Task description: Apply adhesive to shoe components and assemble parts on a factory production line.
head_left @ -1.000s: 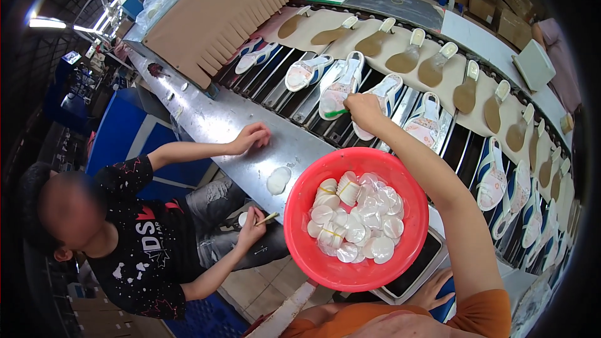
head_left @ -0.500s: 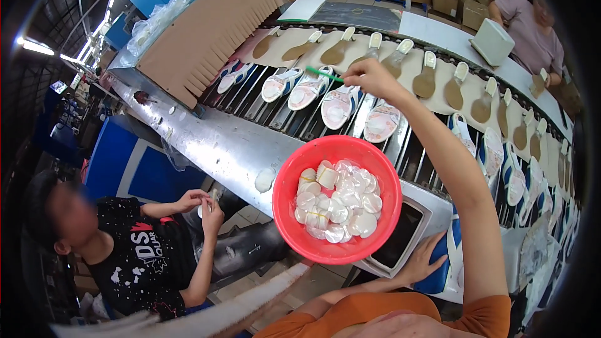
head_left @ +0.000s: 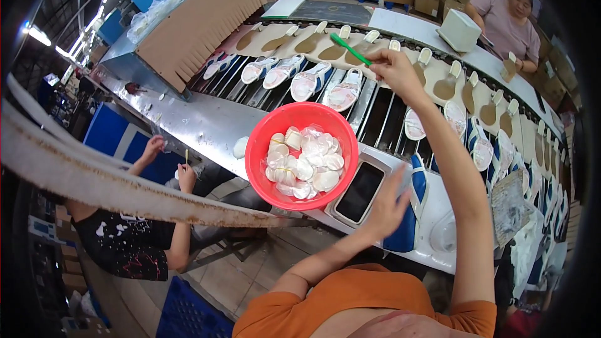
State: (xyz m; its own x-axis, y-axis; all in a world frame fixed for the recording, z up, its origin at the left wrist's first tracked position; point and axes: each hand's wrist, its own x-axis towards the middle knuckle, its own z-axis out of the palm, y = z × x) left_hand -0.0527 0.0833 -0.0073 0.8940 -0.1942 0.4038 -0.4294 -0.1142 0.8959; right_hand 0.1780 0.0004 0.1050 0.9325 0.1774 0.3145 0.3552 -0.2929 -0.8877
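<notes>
My right hand [head_left: 395, 74] is closed around a slim green brush [head_left: 350, 49], like a toothbrush, held above the roller line. Under and left of it lies a row of white and blue sandals [head_left: 311, 81] with pinkish footbeds. My left hand [head_left: 383, 208], blurred by motion, has its fingers apart and appears to hold nothing. It is between a dark rectangular tray with a pale rim [head_left: 333, 208] and a blue and white shoe [head_left: 407, 225] on the metal ledge. A red basin [head_left: 253, 169] holds white round discs [head_left: 307, 166], some banded in stacks.
Brown soles [head_left: 446, 89] line a pale strip behind the sandals. A brown fringed cover [head_left: 200, 25] stands far left. One co-worker in black [head_left: 125, 241] sits left, another in pink [head_left: 507, 22] far right. A pale, rusty-edged bar [head_left: 156, 191] crosses the lower left.
My left hand has lifted from beside the blue shoe, moving left toward the tray. My right hand still holds the brush, now angled more steeply. The view has shifted, and sandals appear further left.
</notes>
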